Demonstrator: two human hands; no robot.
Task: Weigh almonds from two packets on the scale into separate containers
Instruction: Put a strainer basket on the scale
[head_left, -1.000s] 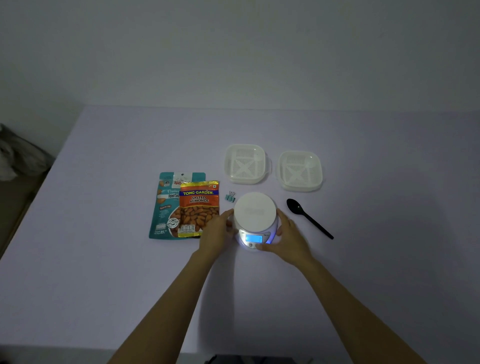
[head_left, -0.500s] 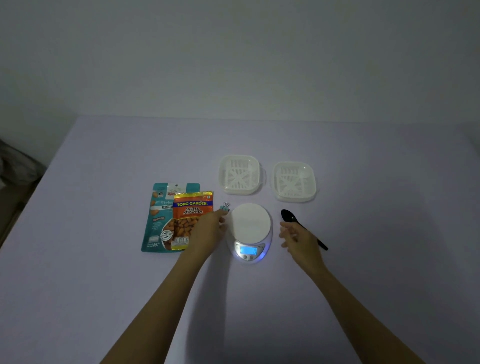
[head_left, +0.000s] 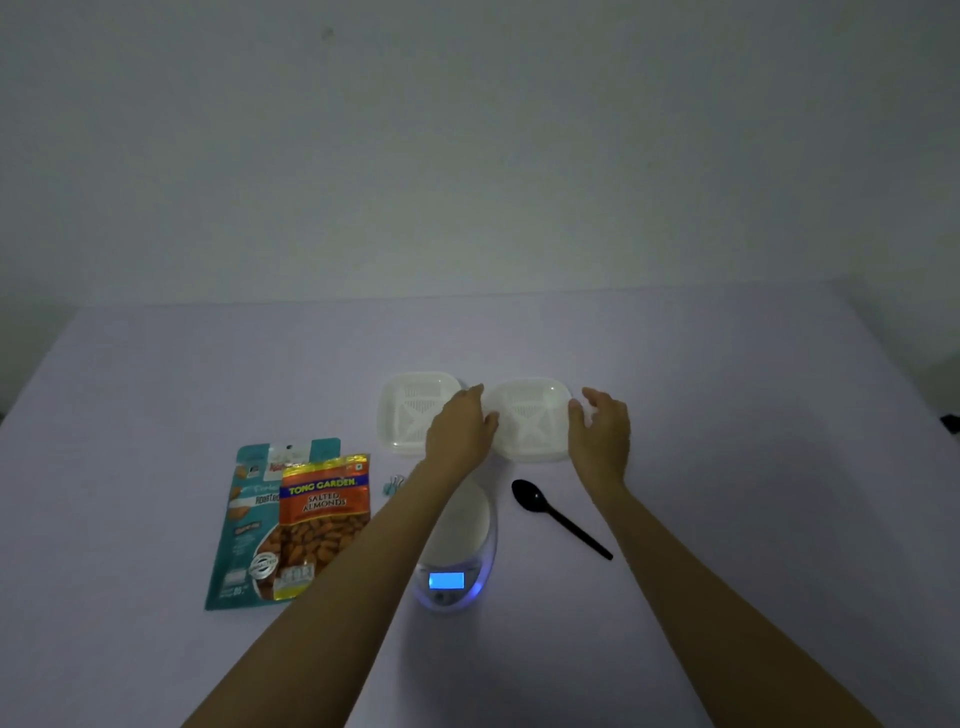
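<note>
Two white square containers stand side by side at the back: the left container (head_left: 408, 410) and the right container (head_left: 530, 423). My left hand (head_left: 460, 428) lies between them, over the left one's right edge, its thumb at the right container's left rim. At the right container's right rim is my right hand (head_left: 600, 434), fingers loosely curved. The kitchen scale (head_left: 462, 540) sits nearer me with nothing on its white platform and its blue display lit, partly under my left forearm. An orange salted-almonds packet (head_left: 324, 525) overlaps a teal almond packet (head_left: 241, 530) on the left.
A black plastic spoon (head_left: 558, 514) lies right of the scale, bowl towards the containers. A small teal binder clip (head_left: 393, 485) sits between the packets and the scale. The pale table (head_left: 727, 467) ends at a plain wall behind.
Both hands left the sides of the scale and moved forward to either side of the right container. The camera has tilted up and the view sits closer.
</note>
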